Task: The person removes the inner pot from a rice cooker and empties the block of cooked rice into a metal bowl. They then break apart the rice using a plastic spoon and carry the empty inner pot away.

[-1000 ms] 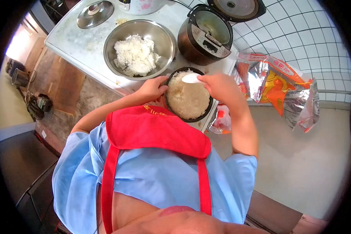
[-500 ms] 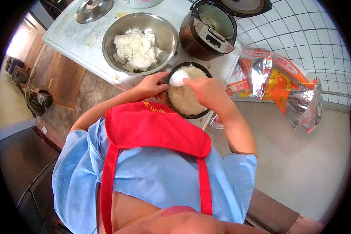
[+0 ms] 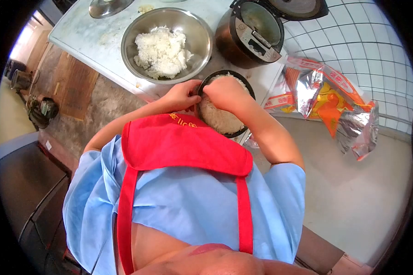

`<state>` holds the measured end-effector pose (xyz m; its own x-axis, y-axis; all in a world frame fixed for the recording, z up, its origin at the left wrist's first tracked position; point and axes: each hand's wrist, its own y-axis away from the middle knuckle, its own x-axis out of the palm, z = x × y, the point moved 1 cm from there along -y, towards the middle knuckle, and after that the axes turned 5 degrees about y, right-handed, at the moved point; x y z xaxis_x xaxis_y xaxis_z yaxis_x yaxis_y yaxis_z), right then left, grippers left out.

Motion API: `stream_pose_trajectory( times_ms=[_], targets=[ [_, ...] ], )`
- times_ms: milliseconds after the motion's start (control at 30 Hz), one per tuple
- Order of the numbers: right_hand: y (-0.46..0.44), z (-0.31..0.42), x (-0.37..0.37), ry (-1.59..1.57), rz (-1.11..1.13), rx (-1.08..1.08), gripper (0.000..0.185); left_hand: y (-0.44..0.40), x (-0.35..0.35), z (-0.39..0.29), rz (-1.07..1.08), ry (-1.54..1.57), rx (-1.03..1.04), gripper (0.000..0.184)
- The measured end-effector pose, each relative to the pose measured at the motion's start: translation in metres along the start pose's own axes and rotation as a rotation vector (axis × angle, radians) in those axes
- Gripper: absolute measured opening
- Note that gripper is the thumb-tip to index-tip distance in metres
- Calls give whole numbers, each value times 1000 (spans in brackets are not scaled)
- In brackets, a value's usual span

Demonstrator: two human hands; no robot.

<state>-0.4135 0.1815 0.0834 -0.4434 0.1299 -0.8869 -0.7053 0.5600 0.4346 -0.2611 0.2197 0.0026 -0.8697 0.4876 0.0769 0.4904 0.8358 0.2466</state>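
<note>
A dark inner pot [image 3: 236, 134] full of cooked rice [image 3: 219, 117] sits at the table's front edge, close to my apron. My left hand [image 3: 183, 95] is closed on the pot's left rim, thumb and fingers pinching it. Over the rice, my right hand [image 3: 227, 93] is a closed fist, knuckles up, around the white rice paddle seen half a second ago; the fist now hides the paddle. Just beyond my left hand stands a steel bowl [image 3: 198, 43] with a mound of white rice [image 3: 163, 52] in it.
An open brown rice cooker [image 3: 231, 39] stands behind the pot, lid tipped back. A metal lid [image 3: 106, 8] lies at the far left of the white table [image 3: 92, 41]. Crumpled silver-and-orange bags [image 3: 326, 101] are at the right, by the tiled wall [image 3: 353, 34].
My right hand has turned over and moved slightly left and up across the pot, taking the white paddle out of sight. My left hand stays on the rim. The view has shifted slightly.
</note>
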Motion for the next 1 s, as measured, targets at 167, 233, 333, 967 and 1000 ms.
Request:
stream_pose_trajectory(
  times_ms=[167,233,333,967,1000],
  targets=[
    [13,-4,-25,96,78,-38,18,1,3,-6,-13,35,-18,50],
    [35,-9,-43,9,-21,14,21,0,2,0,-22,46,-5,51],
    [77,-23,-49,-100,-154,98,27,1,2,1,-34,42,-30,54],
    [153,-21,172,-1109,-1058,1119,43,-5,-1,15,-1,170,-77,55],
    [148,-21,182,-1067,-982,1142,43,-5,-1,17,-8,172,-57,56]
  ],
)
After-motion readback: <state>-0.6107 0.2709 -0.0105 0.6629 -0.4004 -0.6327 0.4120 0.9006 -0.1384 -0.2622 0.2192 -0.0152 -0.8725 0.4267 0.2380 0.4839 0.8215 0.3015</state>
